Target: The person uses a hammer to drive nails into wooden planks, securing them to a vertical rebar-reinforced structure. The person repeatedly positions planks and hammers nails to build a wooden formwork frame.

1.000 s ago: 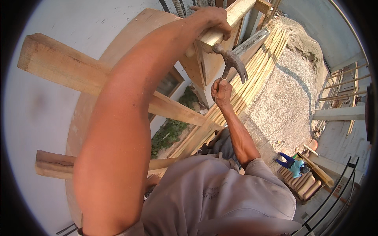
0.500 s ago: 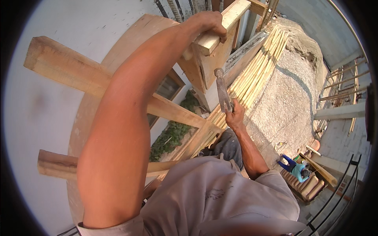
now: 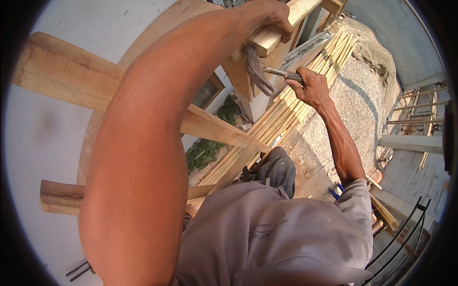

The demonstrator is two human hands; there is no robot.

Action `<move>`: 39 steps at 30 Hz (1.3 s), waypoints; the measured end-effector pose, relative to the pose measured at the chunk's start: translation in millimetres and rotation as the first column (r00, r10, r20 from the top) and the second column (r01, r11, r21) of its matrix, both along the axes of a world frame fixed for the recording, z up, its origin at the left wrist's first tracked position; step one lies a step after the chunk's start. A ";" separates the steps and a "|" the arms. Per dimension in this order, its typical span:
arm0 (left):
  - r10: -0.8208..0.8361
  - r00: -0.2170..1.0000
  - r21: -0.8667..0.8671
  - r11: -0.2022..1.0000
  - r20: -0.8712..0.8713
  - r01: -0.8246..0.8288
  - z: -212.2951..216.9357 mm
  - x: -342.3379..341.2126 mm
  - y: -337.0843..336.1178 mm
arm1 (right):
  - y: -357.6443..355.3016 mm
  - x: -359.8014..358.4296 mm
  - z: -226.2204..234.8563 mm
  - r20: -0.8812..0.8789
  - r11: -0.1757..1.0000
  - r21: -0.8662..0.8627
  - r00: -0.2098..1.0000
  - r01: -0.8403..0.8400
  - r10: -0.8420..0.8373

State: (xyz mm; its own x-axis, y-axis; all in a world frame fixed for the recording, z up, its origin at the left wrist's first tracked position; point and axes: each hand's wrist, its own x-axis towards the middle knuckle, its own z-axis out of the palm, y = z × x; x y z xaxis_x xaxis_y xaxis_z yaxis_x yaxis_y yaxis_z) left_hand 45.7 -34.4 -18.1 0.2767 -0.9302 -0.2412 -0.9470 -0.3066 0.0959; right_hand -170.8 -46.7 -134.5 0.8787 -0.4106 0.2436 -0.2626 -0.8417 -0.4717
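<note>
My left arm reaches up across the view, and my left hand [image 3: 280, 21] is closed around a squared timber [image 3: 267, 42] near its sawn end. Below that end, my right hand [image 3: 312, 88] grips a claw hammer [image 3: 257, 71] by its dark handle. The hammer head is up beside the timber's end and a plywood panel [image 3: 237, 78], its claw pointing down; whether it touches the wood I cannot tell. Behind my left arm run a wide board [image 3: 67, 71] and a lower wooden piece [image 3: 59, 196].
A bundle of bamboo poles [image 3: 305, 88] lies far below, beside a heap of gravel [image 3: 353, 109]. Diagonal wooden bracing [image 3: 224, 128] stands close to my body. Black metal bars [image 3: 405, 229] show at lower right. Someone's blue-clad legs [image 3: 336, 190] appear beyond my right sleeve.
My right hand has risen and moved right. The hammer has swung from pointing upward to lying across, its head now by the timber's end. My left hand keeps its hold.
</note>
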 end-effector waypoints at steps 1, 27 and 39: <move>0.004 1.000 -0.018 1.000 0.017 -0.004 -2.2 -0.7 0.3 | 1.3 -0.9 -11.7 0.072 0.998 -0.013 0.996 -0.059 0.060; 0.030 0.997 -0.017 0.999 0.066 -0.028 -9.1 3.1 -2.2 | 11.9 16.5 -84.4 0.336 0.993 -0.074 0.940 0.088 -0.058; 0.055 0.998 -0.141 0.989 0.016 -0.052 -11.2 1.3 -4.1 | 69.7 -19.0 -93.9 0.321 0.855 0.516 0.936 -0.044 -0.145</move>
State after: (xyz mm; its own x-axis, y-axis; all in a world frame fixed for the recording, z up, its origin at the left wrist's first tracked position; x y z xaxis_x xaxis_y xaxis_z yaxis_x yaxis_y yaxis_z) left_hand 47.0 -38.5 -29.3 0.3305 -0.9382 -0.1029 -0.9318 -0.3417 0.1227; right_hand -189.7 23.0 -228.4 0.7553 -0.6002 0.2634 -0.0437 -0.4472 -0.8934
